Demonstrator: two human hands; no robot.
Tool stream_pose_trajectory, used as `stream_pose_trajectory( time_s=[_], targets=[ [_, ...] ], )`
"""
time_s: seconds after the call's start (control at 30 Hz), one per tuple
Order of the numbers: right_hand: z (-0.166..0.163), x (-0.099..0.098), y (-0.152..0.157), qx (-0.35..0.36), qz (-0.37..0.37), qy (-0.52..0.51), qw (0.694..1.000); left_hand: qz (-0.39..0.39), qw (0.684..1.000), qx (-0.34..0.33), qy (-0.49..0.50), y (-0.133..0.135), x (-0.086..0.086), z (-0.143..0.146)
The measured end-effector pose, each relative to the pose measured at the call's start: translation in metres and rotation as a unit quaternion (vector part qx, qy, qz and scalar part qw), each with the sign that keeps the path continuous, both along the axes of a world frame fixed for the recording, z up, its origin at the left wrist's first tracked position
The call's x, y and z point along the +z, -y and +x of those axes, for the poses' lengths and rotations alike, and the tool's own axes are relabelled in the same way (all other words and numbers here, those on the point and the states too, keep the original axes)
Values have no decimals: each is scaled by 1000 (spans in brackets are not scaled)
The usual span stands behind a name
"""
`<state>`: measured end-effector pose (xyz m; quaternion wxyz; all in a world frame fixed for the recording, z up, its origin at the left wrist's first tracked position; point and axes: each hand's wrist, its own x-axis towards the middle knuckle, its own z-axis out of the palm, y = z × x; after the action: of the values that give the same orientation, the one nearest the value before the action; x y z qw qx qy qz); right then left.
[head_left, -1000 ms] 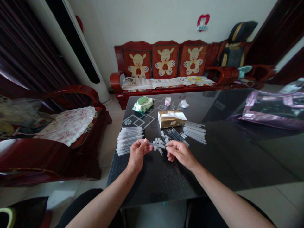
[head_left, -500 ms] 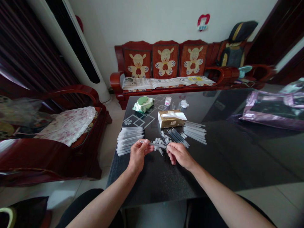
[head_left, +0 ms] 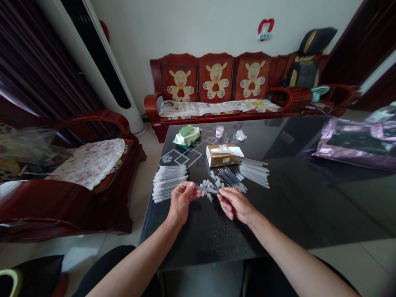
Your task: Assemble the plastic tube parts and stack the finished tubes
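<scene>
My left hand [head_left: 182, 200] is closed, its thumb and fingers pinching a slim translucent pen barrel [head_left: 204, 189] held level over the table. At the barrel's other end, the thumb and forefinger of my right hand [head_left: 234, 202] close in a pinch, and the lower fingers curl loosely. Whether a small part sits between those fingertips is too small to tell. Below the barrel lies a heap of short frosted pen caps [head_left: 208, 194]. Dark, thin pen refills [head_left: 232, 179] lie just behind my right hand. A row of whitish pens [head_left: 168, 181] is beside my left hand.
More translucent barrels [head_left: 254, 172] lie to the right. A gold tissue box [head_left: 225, 159] stands behind the refills. Farther back are green wipes [head_left: 187, 136], a small white jar [head_left: 219, 131] and crumpled tissue [head_left: 240, 135]. A purple plastic package [head_left: 355, 144] covers the dark table's right end.
The fingers of my right hand have shifted slightly and opened a little at the barrel's right end. My left hand keeps the barrel in nearly the same place.
</scene>
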<state>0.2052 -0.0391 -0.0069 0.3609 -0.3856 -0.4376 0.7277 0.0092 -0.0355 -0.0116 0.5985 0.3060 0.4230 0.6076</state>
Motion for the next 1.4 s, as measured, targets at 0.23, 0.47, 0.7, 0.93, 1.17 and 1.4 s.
stream_pose_trajectory(
  time_s=[0.23,0.47,0.7,0.93,1.17,1.4],
  targets=[
    [1,-6,-2,-20,-4,-2,1000,2,1000,-14,-2,-1,2,-1],
    [1,-8,-2,-33,0,17,999,18,999,-35,-15,-3,8,-5],
    [3,-6,-3,-49,12,21,999,16,991,-109,-77,-9,11,-21],
    [1,-6,-4,-73,5,44,996,-4,988,-115,-98,-10,8,-24],
    [5,1,-2,-74,60,97,991,23,987,-115,-113,-9,4,-17],
    [26,9,-13,-261,51,54,962,138,921,-86,-353,-9,-2,-14]
  ],
)
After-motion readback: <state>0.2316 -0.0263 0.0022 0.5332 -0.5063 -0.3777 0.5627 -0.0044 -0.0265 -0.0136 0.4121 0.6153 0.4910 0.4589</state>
